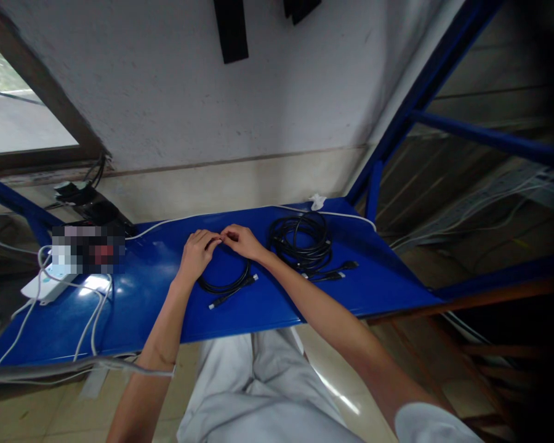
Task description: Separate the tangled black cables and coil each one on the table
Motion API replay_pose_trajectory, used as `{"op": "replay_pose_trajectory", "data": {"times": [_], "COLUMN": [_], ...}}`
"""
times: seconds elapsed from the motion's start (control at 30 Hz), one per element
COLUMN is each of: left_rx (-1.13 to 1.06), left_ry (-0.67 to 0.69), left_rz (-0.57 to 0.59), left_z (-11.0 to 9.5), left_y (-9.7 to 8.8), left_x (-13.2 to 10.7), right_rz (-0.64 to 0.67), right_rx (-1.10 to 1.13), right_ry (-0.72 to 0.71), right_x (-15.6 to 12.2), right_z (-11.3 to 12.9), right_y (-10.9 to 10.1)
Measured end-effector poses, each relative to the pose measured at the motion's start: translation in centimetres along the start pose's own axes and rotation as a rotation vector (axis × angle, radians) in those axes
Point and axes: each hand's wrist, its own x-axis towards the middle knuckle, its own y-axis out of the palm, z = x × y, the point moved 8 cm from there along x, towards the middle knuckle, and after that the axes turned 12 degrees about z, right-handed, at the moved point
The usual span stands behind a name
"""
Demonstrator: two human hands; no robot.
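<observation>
cable coil (pixel 221 290) smooth plastic; tabletop (pixel 152 301) glossy; wall (pixel 166 92) matt, rough

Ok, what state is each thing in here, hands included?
Left hand: fingers bent, hold unclear
Right hand: fingers bent, fingertips close to the left's, hold unclear
Small coil: looped, two plug ends free
Big coil: looped, plug ends sticking out
Power strip: lying flat, on or off unclear
White scrap: crumpled

Desk (pixel 152 295): two hands (pixel 198 247) mid-length, one black coiled cable (pixel 224 289) with two plugs (pixel 213 304) toward the front edge, one cable heap (pixel 313 255) nearer the right end, one white power strip (pixel 53 286) leftmost, one crumpled white scrap (pixel 317 202) near the back right corner.
</observation>
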Motion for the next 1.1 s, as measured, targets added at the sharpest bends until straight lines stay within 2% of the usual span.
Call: {"op": "replay_pose_trajectory", "data": {"times": [0.33,0.83,1.1], "left_rx": [-0.081,-0.131,-0.146], "left_ry": [0.062,0.066,0.049], "left_rz": [0.058,-0.009,-0.033], "left_z": [-0.6,-0.6,-0.9], "left_y": [0.5,0.2,0.1], "left_x": [0.2,0.2,0.3], "right_rz": [0.000,0.104,0.096], "right_rx": [-0.077,-0.062,0.002], "right_ry": [0.002,0.014,0.043], "right_x": [-0.2,-0.3,-0.1], "right_z": [0.7,1.7,0.8], "right_y": [-0.4,0.3,0.2]}}
